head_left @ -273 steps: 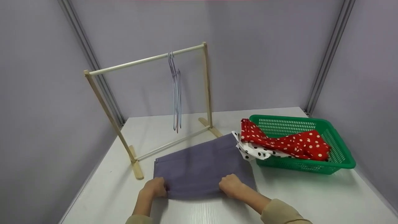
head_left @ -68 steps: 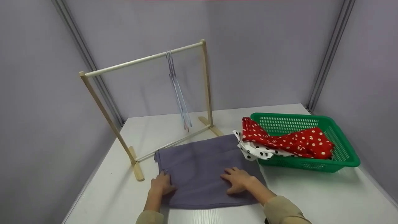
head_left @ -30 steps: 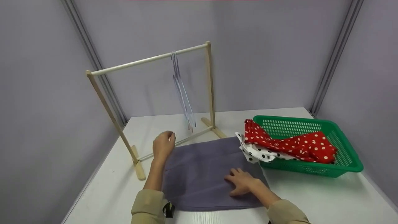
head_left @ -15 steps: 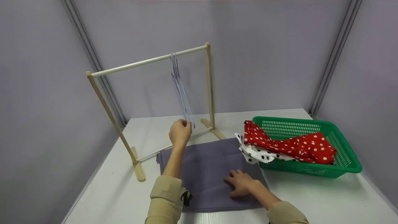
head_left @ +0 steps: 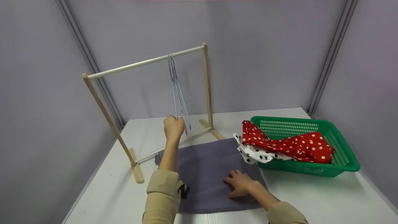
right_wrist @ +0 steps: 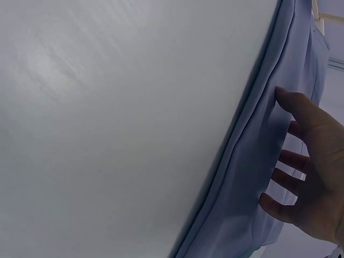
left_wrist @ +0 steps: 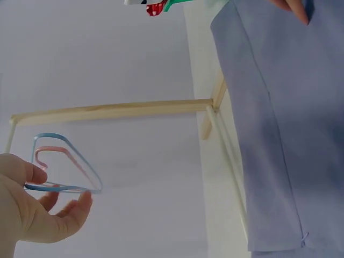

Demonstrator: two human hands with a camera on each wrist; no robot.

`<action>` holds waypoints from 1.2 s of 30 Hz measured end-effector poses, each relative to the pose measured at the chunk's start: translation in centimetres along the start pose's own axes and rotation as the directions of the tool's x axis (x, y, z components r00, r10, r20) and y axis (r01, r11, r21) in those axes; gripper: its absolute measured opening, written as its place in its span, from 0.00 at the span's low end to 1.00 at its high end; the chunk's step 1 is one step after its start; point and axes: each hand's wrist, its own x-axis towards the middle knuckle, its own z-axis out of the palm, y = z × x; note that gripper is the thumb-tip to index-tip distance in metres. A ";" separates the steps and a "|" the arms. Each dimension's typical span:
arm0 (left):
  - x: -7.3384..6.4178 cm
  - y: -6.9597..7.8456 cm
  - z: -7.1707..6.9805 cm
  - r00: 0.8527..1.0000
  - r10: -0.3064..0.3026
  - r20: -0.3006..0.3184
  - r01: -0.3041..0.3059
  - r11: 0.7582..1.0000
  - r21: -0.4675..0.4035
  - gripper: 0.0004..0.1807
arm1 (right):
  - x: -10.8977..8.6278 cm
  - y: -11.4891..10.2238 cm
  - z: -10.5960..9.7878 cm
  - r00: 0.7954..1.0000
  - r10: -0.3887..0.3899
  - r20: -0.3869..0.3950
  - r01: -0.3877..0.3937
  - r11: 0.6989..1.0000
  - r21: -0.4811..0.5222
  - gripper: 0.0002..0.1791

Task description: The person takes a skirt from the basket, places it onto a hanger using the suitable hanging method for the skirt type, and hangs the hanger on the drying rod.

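A folded purple-grey cloth garment (head_left: 205, 165) lies flat on the white table in front of the rack. Above its far left part, my left hand (head_left: 173, 127) holds the lower end of a blue hanger (left_wrist: 64, 188) between thumb and fingers. That hanger still hooks over the rail, beside a pink hanger (left_wrist: 51, 149) and another blue one (head_left: 186, 113). My right hand (head_left: 239, 183) rests on the right side of the garment, fingers spread; the right wrist view shows its fingers (right_wrist: 287, 183) relaxed over the cloth near the garment's layered front edge.
The wooden clothes rack (head_left: 209, 87) stands behind the garment, its top rail (head_left: 130, 66) slanting up to the right. At right sits a green basket (head_left: 342, 146). Red dotted cloth (head_left: 311, 146) and white dotted cloth (head_left: 258, 154) lie in it, hanging over its left rim.
The garment's front edge was straightened earlier with both hands. My left hand then left it, rose to the hangers and drew one blue hanger leftward. The right hand has stayed on the garment.
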 end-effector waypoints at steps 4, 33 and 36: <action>0.6 0.4 -0.3 0.998 -0.042 0.054 0.042 0.999 -0.011 0.13 | 0.0 0.1 0.0 1.000 0.006 -0.001 -0.006 1.000 -0.002 0.35; 0.0 -4.0 -3.4 0.999 -0.039 0.020 0.039 0.999 -0.011 0.33 | 0.0 0.1 0.1 1.000 0.005 -0.019 -0.004 1.000 0.006 0.33; -0.5 -5.5 -3.8 0.999 -0.038 0.000 0.038 0.999 -0.017 0.32 | 0.0 0.1 0.1 1.000 0.008 -0.014 -0.008 1.000 0.012 0.34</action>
